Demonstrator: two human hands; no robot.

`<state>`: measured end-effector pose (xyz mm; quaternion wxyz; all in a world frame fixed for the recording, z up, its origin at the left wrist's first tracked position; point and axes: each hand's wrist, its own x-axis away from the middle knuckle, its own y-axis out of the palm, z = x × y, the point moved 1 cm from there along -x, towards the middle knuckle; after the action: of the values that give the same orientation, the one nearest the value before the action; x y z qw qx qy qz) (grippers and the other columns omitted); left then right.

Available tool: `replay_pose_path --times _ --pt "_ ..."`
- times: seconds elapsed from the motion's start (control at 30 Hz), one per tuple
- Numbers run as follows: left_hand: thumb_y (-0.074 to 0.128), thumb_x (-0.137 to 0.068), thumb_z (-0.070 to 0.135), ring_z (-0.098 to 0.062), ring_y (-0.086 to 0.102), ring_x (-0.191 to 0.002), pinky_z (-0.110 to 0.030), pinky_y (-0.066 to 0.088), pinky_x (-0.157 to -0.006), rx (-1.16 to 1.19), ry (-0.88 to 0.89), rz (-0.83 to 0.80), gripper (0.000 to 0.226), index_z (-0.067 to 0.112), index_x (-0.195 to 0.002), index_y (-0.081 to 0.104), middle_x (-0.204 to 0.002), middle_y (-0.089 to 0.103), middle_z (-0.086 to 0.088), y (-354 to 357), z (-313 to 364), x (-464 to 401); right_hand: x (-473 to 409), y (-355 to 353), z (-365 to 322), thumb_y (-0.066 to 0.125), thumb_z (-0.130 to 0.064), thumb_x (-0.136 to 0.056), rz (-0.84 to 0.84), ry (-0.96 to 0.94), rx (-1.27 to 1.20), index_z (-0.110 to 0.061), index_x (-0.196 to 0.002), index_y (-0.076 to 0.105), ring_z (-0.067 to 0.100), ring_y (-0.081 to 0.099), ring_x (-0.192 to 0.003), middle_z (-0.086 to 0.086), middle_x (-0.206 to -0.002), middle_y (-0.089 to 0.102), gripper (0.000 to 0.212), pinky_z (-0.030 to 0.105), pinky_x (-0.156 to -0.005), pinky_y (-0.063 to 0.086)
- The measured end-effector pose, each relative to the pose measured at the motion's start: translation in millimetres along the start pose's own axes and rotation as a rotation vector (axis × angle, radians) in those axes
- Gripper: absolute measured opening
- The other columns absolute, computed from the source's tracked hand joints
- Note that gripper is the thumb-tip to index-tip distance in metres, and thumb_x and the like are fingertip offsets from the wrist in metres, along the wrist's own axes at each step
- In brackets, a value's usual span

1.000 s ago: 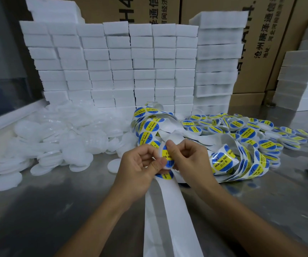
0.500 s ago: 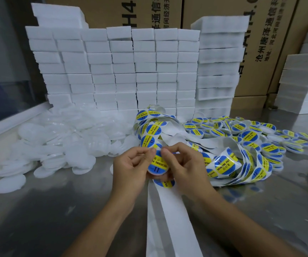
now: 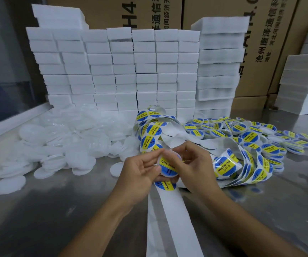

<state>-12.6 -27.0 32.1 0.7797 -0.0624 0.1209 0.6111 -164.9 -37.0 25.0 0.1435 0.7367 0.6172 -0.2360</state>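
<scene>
**A round label is pressed onto a small white lid held in both hands**

A white lid (image 3: 169, 173) is pinched at its edge by the left hand (image 3: 140, 175), thumb and fingers curled round it. It is gripped from the other side by the right hand (image 3: 194, 169), whose thumb lies over the blue and yellow sticker (image 3: 165, 165) on the lid's face. The lid is held just above the table (image 3: 38, 219), at the centre of the view.

For a clean result, the sticker is probably best smoothed from its middle outward, so that no crease or bubble is trapped, and kept centred inside the rim.

Just beneath the hands, the next sticker (image 3: 165, 186) is seen on a white backing strip (image 3: 170, 219) that runs toward the viewer. A loose coil of stickers (image 3: 242, 167) is heaped to the right.

Nothing is kept in a bin or tray. Plain white lids (image 3: 66, 141) are piled loose on the left, and labelled lids (image 3: 251, 134) are spread loose on the right. Behind them, white foam blocks (image 3: 123, 71) are stacked in columns. Cardboard boxes (image 3: 214, 12) are stood at the back; what is inside them cannot be seen.
</scene>
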Motion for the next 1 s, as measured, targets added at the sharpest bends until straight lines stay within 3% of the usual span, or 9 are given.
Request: replay_pose_path --times 0.1,0.2,0.27,0.47,0.6,0.73,0.83,0.93,1.0 --pt "0.052 -0.092 -0.012 -0.031 0.073 -0.089 -0.04 0.061 -0.076 0.06 0.001 0.071 0.038 0.007 -0.123 0.061 -0.108 0.074 -0.01 5.8 0.8 -0.3 -0.9 -1.0 0.3 0.07 -0.024 -0.089 -0.016 -0.031 -0.008 -0.026 -0.095 0.07 0.023 0.069 -0.057 -0.004 -0.075 0.07 0.006 0.031 -0.045 0.055" --pt "0.053 -0.092 -0.009 -0.024 0.075 -0.079 -0.027 0.06 -0.064 0.117 0.029 0.201 0.027 0.007 -0.111 0.066 -0.09 0.077 -0.008 2.7 2.8 -1.0 1.8 1.5 -0.8 0.076 -0.024 -0.085 -0.095 -0.193 0.196 -0.028 -0.121 0.066 0.009 0.066 -0.089 -0.01 -0.104 0.066 0.037 0.018 -0.067 0.051" --pt "0.057 -0.092 -0.005 -0.022 0.075 -0.076 -0.025 0.059 -0.062 0.107 0.028 0.247 0.023 0.009 -0.106 0.068 -0.085 0.077 -0.009 -1.0 3.9 -0.6 3.4 2.5 -3.4 0.081 -0.027 -0.079 -0.144 -0.286 0.318 -0.023 -0.125 0.067 0.004 0.06 -0.104 -0.008 -0.116 0.059 0.048 0.012 -0.069 0.047" --pt "0.066 -0.088 0.006 -0.022 0.075 -0.076 -0.025 0.058 -0.063 0.041 0.001 0.222 0.017 0.012 -0.103 0.07 -0.081 0.077 -0.008 1.2 2.2 -0.7 -0.3 -10.1 -8.2 0.083 -0.032 -0.078 -0.178 -0.37 0.428 -0.016 -0.113 0.073 0.003 0.065 -0.102 -0.006 -0.111 0.071 0.04 0.022 -0.083 0.052" --pt "0.072 -0.084 0.035 -0.01 0.055 -0.042 -0.026 0.047 -0.047 -0.409 0.12 0.384 0.017 0.021 -0.08 0.064 -0.048 0.06 0.002 -5.6 -1.2 -0.9 -17.6 -23.8 0.2 0.081 -0.027 -0.077 -0.08 -0.324 0.458 -0.019 -0.104 0.072 0.004 0.062 -0.092 -0.006 -0.109 0.065 0.029 0.014 -0.073 0.048" --pt "0.069 -0.069 0.064 -0.016 0.058 -0.039 -0.029 0.049 -0.05 -0.656 -0.235 0.27 0.041 0.028 -0.08 0.052 -0.047 0.062 0.0 -2.3 -2.6 -0.1 -61.6 -52.8 14.6 0.075 -0.034 -0.081 0.117 -0.101 0.606 -0.02 -0.094 0.069 0.013 0.061 -0.089 -0.003 -0.104 0.06 0.02 0.031 -0.076 0.052" --pt "0.081 -0.068 0.044 -0.017 0.06 -0.04 -0.023 0.042 -0.043 -0.489 -0.371 0.18 0.041 0.023 -0.088 0.052 -0.054 0.066 0.0 5.0 -10.8 1.4 -94.3 -70.9 27.1 0.07 -0.042 -0.083 0.071 -0.026 0.803 -0.02 -0.089 0.067 0.015 0.062 -0.084 -0.004 -0.088 0.067 0.023 0.032 -0.07 0.05" --pt "0.084 -0.07 0.012 -0.013 0.054 -0.051 -0.024 0.044 -0.054 -0.392 -0.266 0.229 0.027 0.016 -0.08 0.059 -0.062 0.064 -0.003 3.5 -16.9 -0.5 -125.4 -81.1 41.8 0.067 -0.042 -0.086 -0.003 0.04 0.999 -0.017 -0.089 0.066 0.021 0.061 -0.081 0.001 -0.089 0.066 0.025 0.033 -0.066 0.049" --pt "0.083 -0.07 0.005 -0.006 0.065 -0.07 -0.022 0.05 -0.063 -0.387 -0.198 0.305 0.024 0.02 -0.077 0.065 -0.081 0.071 0.004 -1.6 -17.3 -3.6 -143.6 -83.2 50.9 0.065 -0.039 -0.088 -0.021 0.054 1.102 -0.015 -0.089 0.064 0.024 0.059 -0.079 0.006 -0.091 0.063 0.024 0.032 -0.063 0.043"
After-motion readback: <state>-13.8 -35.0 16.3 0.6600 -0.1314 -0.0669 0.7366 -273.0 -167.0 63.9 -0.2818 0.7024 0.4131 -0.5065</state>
